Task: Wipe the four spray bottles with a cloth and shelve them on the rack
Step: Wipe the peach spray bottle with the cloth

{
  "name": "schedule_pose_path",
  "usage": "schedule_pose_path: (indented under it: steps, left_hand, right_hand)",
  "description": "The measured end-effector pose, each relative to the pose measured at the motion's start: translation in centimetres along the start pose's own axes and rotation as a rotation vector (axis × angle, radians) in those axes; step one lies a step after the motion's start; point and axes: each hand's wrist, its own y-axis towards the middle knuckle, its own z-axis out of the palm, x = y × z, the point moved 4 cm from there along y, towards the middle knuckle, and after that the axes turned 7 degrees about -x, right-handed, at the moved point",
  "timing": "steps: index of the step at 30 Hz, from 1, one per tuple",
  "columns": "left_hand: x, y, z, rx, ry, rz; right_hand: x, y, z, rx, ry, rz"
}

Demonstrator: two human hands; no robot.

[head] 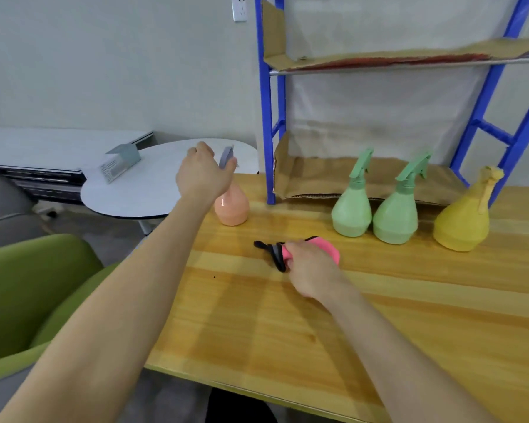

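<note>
On the glossy wood table [379, 300], the left hand [202, 175] grips the pear-shaped orange bottle's [232, 207] neck while the right hand [310, 270] clutches a crumpled pink cloth [327, 247].

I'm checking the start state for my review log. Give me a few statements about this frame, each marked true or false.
1. The left hand grips the peach bottle around its neck. True.
2. The right hand holds the pink cloth down on the wooden table. True.
3. The two green bottles stand on the upper shelf of the blue rack. False: they stand on the table in front of the rack.
4. The yellow bottle lies on its side. False: it stands upright, right of the green ones.
</note>
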Motion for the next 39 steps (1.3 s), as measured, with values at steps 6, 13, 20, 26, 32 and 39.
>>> schedule_pose_path:
  steps: [6,13,20,26,32,39]
  left_hand:
    - [0.2,2.3,2.7,0.146,0.005,-0.002]
    - [0.0,-0.5,-1.3,0.066,-0.215,0.038]
    - [-2.0,-9.5,-4.6,0.115,-0.476,0.047]
    - [-5.8,-19.8,-1.9,0.311,-0.839,-0.015]
    - [-7.0,-24.8,-1.3,0.368,-0.93,-0.055]
    - [-6.6,-25.3,-2.6,0.307,-0.883,-0.002]
  right_hand:
    - [-0.3,-0.1,-0.1,0.025,0.043,-0.005]
    - [-0.5,0.1,-0.4,0.031,0.152,0.036]
    - [-6.6,-5.2,-6.0,-0.299,0.615,0.368]
    - [-12.1,-11.9,-11.5,-0.671,0.644,0.403]
    - [-9.1,-12.9,-10.2,-0.432,0.369,0.06]
    - [-3.5,-13.2,-9.2,-0.504,0.141,-0.187]
